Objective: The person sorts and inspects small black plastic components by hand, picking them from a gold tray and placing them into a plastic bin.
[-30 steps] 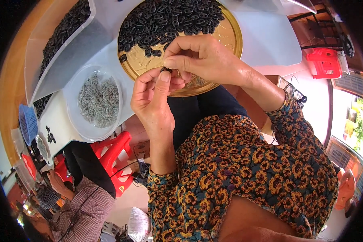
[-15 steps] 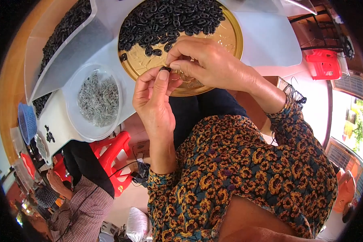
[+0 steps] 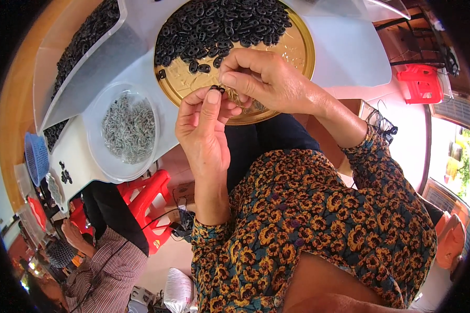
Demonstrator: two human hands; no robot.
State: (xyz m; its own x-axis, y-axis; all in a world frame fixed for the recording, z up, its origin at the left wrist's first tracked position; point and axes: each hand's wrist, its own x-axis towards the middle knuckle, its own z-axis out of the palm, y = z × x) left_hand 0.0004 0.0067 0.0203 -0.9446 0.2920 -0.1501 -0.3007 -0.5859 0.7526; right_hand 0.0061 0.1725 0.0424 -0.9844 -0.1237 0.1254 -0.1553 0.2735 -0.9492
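Note:
My left hand (image 3: 206, 125) pinches a small black oval piece (image 3: 217, 88) between thumb and fingertips, over the near rim of a round gold tray (image 3: 309, 49). Close by, my right hand (image 3: 274, 81) has thumb and forefinger pressed together, slightly apart from the piece. What its fingertips hold is too small to make out. Thin gold-coloured glints show below its curled fingers. Many black oval pieces (image 3: 219, 26) with holes in them are heaped across the tray's far side, and a few lie loose toward the middle.
Left of the tray stands a clear round tub (image 3: 152, 148) of small silvery metal parts (image 3: 128, 128). Beyond it a large translucent bin (image 3: 96, 73) holds more black pieces. A blue basket (image 3: 36, 158), red stools (image 3: 150, 201) and a seated person in a striped shirt (image 3: 112, 261) are at left.
My right fingertips have drawn slightly up and away from the black piece. My left hand has shifted a little to the right, still pinching it.

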